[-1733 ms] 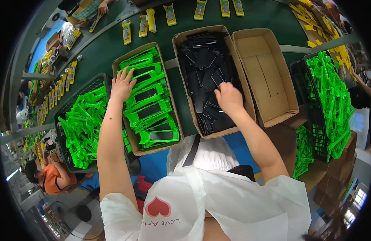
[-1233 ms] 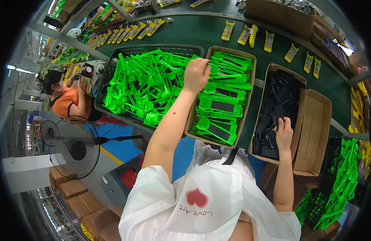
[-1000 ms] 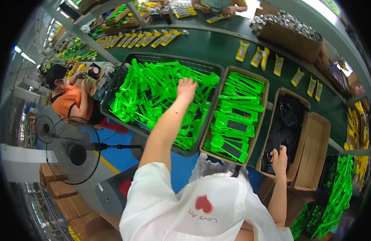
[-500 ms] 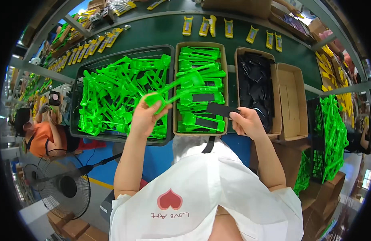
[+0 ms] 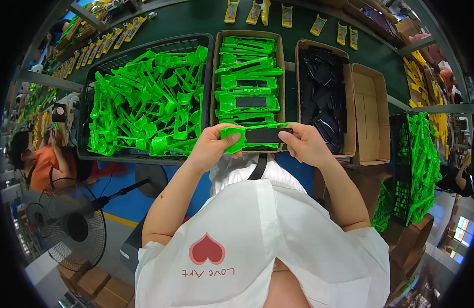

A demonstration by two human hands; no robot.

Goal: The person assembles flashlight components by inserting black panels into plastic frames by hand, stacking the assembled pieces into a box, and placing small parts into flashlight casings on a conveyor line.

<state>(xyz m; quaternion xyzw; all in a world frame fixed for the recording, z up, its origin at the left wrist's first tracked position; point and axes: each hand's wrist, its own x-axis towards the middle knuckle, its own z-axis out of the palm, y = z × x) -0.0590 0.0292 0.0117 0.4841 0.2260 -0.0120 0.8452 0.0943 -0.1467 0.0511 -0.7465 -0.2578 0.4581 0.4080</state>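
Between my hands, over the near end of a cardboard box, is a green plastic frame (image 5: pixel 231 145) with a flat black plate (image 5: pixel 262 135) lying in its opening. My left hand (image 5: pixel 216 145) is closed on the frame's wide left end, thumb on top. The fingers of my right hand (image 5: pixel 304 143) pinch the black plate's right end against the frame. Beyond them, the cardboard box (image 5: pixel 213 97) holds stacked green frames (image 5: pixel 247 82), several with black plates in them. Left of it, a dark crate (image 5: pixel 208 77) is heaped with loose green frames (image 5: pixel 144 102).
A cardboard box (image 5: pixel 300 92) of black plates (image 5: pixel 321 97) stands to the right, its flap (image 5: pixel 370 113) folded outward. Yellow pieces (image 5: pixel 286 16) line the green bench (image 5: pixel 185 23). A fan (image 5: pixel 75 226) stands lower left. Another person in orange (image 5: pixel 42 164) sits at far left.
My left hand has brought the green frame down and right. My right hand has moved the black plate left into the frame; both hands now meet on it. The view has shifted slightly.
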